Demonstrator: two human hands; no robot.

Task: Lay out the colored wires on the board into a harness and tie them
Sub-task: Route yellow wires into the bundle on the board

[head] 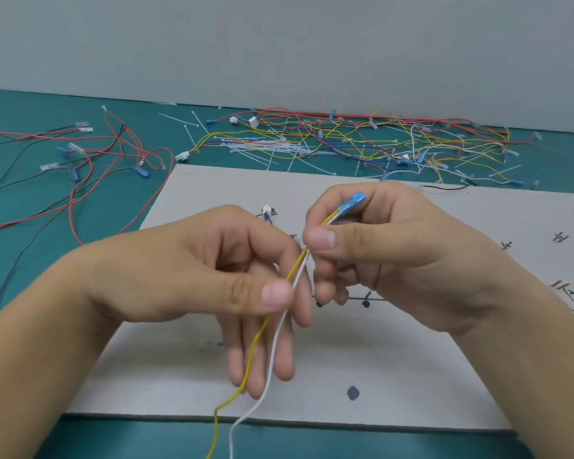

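A yellow wire [251, 356] and a white wire [274, 356] run side by side up into one blue terminal sleeve [352, 202]. My right hand [378, 246] pinches both wires just below that sleeve, thumb on top. My left hand [212, 273] pinches the pair lower down between thumb and forefinger, its other fingers hanging behind the wires. Both hands are held above the pale grey board [411, 376]. The wires trail down past the board's front edge. A small white connector [268, 210] stands on the board behind my hands.
A tangle of coloured wires [362, 140] and white cable ties [262, 147] lies along the back wall. Red and black wires [90, 170] with terminals spread over the green mat [24, 210] at the left. The board carries black dots [353, 392] and hand-drawn marks [564, 289].
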